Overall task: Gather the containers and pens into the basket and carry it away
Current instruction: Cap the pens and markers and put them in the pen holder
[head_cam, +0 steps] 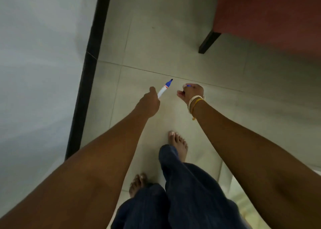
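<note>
My left hand (149,102) is shut on a white marker (164,88) with a blue tip, uncapped, pointing up and to the right. My right hand (192,92), with bangles at the wrist, is closed around a small blue piece (188,85) that looks like the marker's cap; only a sliver of it shows. The two hands are a short gap apart, held out over the tiled floor. No basket or containers are in view.
I stand barefoot on pale floor tiles (173,46). A white wall with a black skirting strip (88,69) runs along the left. A red upholstered seat (269,11) with a dark leg (209,41) stands at the upper right.
</note>
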